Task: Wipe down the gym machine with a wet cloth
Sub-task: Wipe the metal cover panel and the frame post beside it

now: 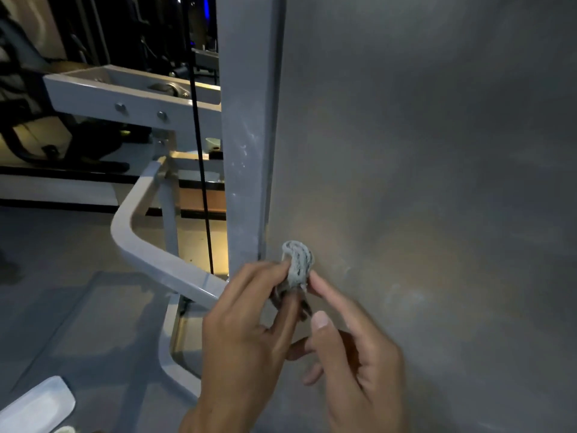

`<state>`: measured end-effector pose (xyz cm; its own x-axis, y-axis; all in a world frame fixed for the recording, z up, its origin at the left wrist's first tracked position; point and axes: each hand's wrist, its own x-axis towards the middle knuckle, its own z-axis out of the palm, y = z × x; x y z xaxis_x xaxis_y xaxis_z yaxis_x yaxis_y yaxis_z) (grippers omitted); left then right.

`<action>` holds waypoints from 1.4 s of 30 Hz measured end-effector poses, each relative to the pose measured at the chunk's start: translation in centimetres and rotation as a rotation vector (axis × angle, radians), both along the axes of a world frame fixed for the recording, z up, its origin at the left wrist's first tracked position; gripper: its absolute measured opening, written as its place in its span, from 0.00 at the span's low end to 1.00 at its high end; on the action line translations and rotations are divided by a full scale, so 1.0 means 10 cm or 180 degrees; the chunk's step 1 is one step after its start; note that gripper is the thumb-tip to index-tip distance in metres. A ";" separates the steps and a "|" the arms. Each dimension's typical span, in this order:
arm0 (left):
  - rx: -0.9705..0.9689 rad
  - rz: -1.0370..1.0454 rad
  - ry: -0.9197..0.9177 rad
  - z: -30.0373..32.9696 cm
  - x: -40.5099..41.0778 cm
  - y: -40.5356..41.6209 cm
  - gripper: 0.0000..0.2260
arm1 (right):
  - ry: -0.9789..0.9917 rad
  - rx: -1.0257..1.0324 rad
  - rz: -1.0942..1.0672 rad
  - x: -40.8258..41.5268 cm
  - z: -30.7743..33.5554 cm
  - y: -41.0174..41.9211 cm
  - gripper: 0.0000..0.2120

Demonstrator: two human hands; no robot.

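Right now the cloth is a small, tightly folded grey wad pinched at the fingertips of the left hand, whose thumb and first fingers close narrowly round its lower half, so the rounded folded edge pokes up and away from the palm. The right hand sits just beside it on the far side: its forefinger stretches out nearly straight and touches, or all but touches, the wad's right edge, the thumb stands up free, and the other fingers curl loosely, holding nothing that I can see. So the left hand has the cloth and the right only steadies or refolds it.

Outward from the fingers, the wad's long axis runs roughly upright, parallel to the grey upright post of the gym machine, which rises just to the upper left of the cloth. The cloth itself lies against or just in front of the broad grey panel to the right; I cannot tell whether it actually touches it. The seam between post and panel is just up and left of the wad, and pale smudges show higher on the post. I judge the next stroke goes up along that post or seam, with the left hand nearer to it. A white bent frame tube and a black cable lie farther left.
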<state>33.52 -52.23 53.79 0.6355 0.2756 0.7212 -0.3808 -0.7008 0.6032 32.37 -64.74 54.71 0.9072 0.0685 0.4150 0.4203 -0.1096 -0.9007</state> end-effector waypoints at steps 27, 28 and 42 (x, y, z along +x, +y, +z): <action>0.0716 -0.0108 -0.1859 -0.20 0.43 -0.14 0.08 | -0.2823 -0.0717 -0.1050 0.27 -0.96 -0.58 0.19; 0.0758 -0.0077 -0.1891 -0.19 0.43 -0.11 0.08 | -0.2876 -0.0708 -0.1057 0.27 -0.98 -0.59 0.19; 0.0735 -0.0095 -0.1853 -0.14 0.39 -0.13 0.06 | -0.2913 -0.0740 -0.1063 0.19 -0.72 -0.71 0.20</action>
<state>37.44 -53.50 52.42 0.1255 0.0595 0.9903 -0.6227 -0.7723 0.1253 34.32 -71.88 47.47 0.2329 0.0366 0.9718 0.8566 -0.4808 -0.1872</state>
